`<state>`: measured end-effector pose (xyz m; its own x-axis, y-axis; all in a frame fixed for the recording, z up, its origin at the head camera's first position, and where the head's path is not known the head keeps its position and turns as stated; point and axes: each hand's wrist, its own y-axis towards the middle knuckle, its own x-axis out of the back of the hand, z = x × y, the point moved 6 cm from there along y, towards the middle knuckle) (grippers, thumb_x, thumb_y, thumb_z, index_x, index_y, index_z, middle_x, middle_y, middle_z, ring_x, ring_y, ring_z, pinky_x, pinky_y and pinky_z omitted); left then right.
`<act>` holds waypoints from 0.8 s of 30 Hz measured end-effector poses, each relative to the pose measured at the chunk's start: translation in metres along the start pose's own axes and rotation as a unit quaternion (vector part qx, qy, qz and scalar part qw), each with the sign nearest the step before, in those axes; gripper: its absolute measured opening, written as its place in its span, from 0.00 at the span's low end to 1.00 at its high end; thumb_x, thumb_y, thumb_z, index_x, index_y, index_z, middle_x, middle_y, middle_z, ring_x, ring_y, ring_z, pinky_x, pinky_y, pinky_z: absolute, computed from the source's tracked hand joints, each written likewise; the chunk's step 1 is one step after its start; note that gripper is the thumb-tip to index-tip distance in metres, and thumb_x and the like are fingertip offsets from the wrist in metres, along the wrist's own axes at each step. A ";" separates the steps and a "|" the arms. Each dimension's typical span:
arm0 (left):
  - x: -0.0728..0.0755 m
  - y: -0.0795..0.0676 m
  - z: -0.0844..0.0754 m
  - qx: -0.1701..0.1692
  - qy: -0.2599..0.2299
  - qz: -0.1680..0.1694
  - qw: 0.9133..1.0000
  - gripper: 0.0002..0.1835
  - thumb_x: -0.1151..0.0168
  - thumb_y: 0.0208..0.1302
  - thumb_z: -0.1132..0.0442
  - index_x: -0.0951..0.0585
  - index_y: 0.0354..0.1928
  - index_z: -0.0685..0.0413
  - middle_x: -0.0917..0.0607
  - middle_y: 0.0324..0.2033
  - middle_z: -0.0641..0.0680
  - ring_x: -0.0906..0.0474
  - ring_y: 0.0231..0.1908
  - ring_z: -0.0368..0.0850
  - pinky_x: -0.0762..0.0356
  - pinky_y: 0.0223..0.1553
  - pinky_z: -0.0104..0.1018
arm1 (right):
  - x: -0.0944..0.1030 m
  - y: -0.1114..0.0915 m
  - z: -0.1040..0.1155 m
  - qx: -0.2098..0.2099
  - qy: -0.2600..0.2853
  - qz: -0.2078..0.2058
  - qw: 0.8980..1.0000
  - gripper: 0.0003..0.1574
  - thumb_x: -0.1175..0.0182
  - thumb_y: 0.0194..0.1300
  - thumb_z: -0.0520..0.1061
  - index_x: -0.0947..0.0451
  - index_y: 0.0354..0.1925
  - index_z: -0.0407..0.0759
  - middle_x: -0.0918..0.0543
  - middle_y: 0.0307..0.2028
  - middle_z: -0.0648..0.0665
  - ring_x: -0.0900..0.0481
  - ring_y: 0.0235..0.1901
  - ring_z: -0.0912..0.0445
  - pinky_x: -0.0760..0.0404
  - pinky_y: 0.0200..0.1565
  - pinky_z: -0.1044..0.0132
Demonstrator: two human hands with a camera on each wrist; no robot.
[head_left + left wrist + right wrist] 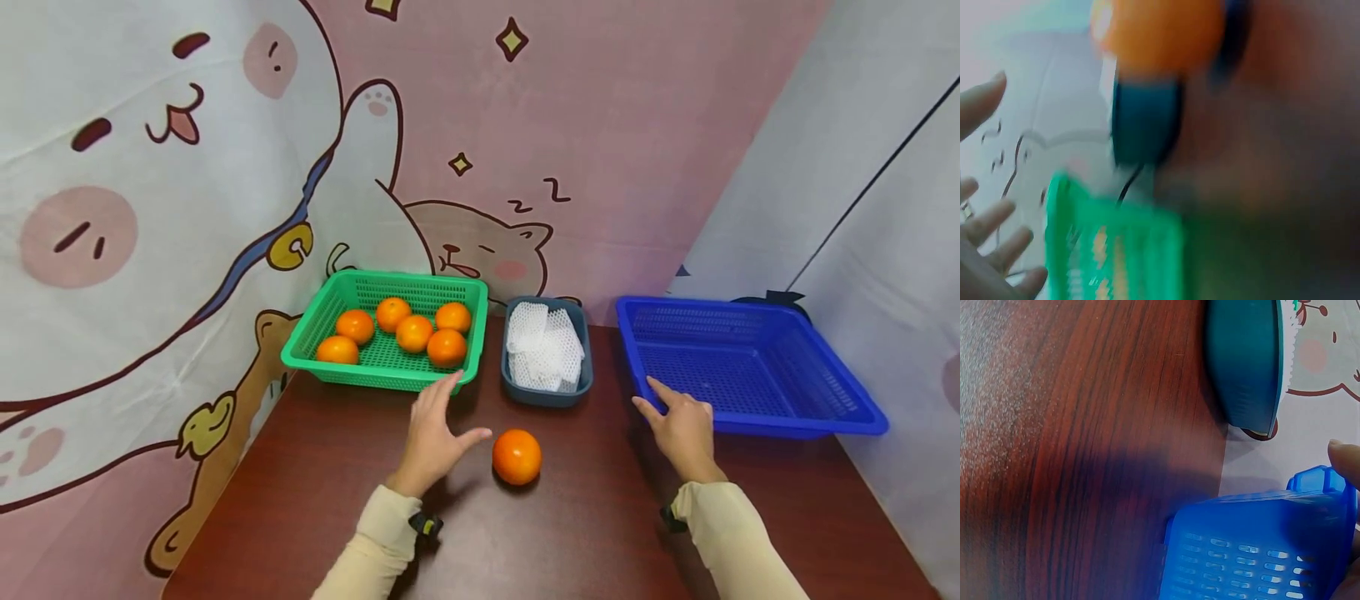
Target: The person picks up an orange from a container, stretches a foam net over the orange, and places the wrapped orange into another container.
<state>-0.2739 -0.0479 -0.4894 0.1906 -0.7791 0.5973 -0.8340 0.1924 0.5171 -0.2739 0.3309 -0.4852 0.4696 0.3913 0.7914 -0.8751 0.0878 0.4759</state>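
A single orange point(517, 457) lies on the brown table, just right of my left hand point(431, 437). That hand is held with its fingers extended and thumb spread, a small gap from the fruit, near the front of the green basket point(382, 379). The left wrist view is blurred but shows its spread fingers point(1007, 250) and the orange point(1160, 34). My right hand point(684, 429) grips the rim of the blue basket point(705, 375) at its near left corner. In the right wrist view a fingertip point(1344, 459) lies at that rim, the rest mostly cut off.
Several oranges point(414, 333) lie inside the green basket. Between the two baskets stands a small dark blue-grey bin point(547, 399) holding white foam net sleeves point(543, 346). A cartoon-printed cloth point(600, 125) hangs behind the table point(570, 533) and along its sides.
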 end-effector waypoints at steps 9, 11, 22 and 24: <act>0.042 0.052 0.056 -0.044 0.122 0.081 0.988 0.27 0.26 0.54 0.52 0.19 0.56 0.50 0.17 0.50 0.51 0.26 0.52 0.54 0.37 0.58 0.56 | 0.001 -0.001 -0.001 0.000 -0.002 0.007 1.000 0.31 0.32 0.60 0.51 0.22 0.57 0.37 0.17 0.38 0.28 0.21 0.39 0.33 0.37 0.45 0.41; 0.044 0.054 0.064 -0.041 0.098 0.092 0.990 0.19 0.27 0.56 0.54 0.15 0.50 0.49 0.15 0.45 0.49 0.22 0.48 0.51 0.34 0.56 0.56 | -0.001 0.000 0.000 0.003 0.000 0.006 1.000 0.30 0.32 0.60 0.51 0.21 0.57 0.37 0.17 0.38 0.28 0.21 0.39 0.33 0.37 0.44 0.41; 0.044 0.057 0.067 -0.061 0.051 0.065 0.995 0.09 0.26 0.54 0.59 0.12 0.39 0.44 0.13 0.36 0.46 0.18 0.39 0.46 0.29 0.50 0.50 | 0.005 0.015 0.013 -0.050 -0.020 0.125 0.991 0.45 0.39 0.65 0.62 0.33 0.64 0.29 0.21 0.47 0.24 0.25 0.46 0.28 0.37 0.47 0.33; 0.043 0.056 0.067 -0.061 0.050 0.062 0.995 0.09 0.26 0.54 0.59 0.12 0.39 0.44 0.13 0.36 0.46 0.18 0.39 0.46 0.31 0.51 0.52 | 0.008 0.022 0.025 -0.049 -0.026 0.125 0.991 0.46 0.39 0.64 0.62 0.34 0.64 0.28 0.24 0.51 0.23 0.29 0.50 0.26 0.37 0.48 0.30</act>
<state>-0.3470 -0.1109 -0.4761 0.1456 -0.6819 0.7168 -0.7864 0.3599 0.5021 -0.2868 0.3134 -0.4592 0.2399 0.3635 0.9001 -0.9708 0.0828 0.2253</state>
